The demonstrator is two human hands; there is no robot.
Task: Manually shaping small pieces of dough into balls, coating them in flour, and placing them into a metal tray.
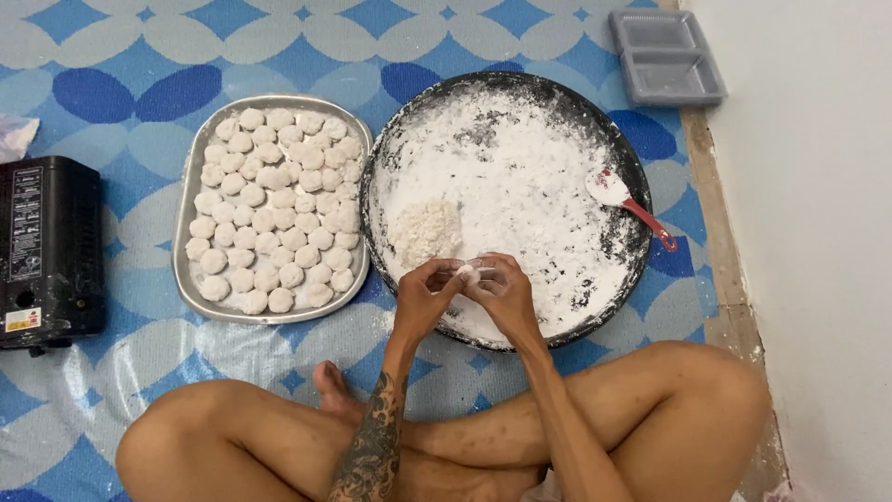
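Bare crossed legs fill the bottom of the view; the person sits on the floor, one foot (332,386) tucked between the knees. Both forearms reach forward from there, the left one tattooed. The left hand (426,296) and right hand (502,290) meet over the near rim of a wide round black pan (595,98). Fingers of both hands are curled in together, and their grip closes around one small white dough piece (467,270), pinched between the fingertips just above the pan's near edge.

White flour (520,177) coats most of the pan's inside. Just beyond the hands, on the flour, lies a loose heap of pale shredded filling (426,232). Farther right in the pan rests a small spatula (627,203) with a white blade and a red handle, its handle pointing toward the pan's right rim.

Left of the pan, almost touching it, sits a rectangular metal tray (190,167) packed with rows of round white dough balls (269,209). Well to the left stands a black boxy appliance (48,251).

Everything rests on a floor mat (121,93) patterned in blue and grey-white ovals. At the far right corner, beside a white wall, lies a grey plastic tray (664,56) with two compartments.
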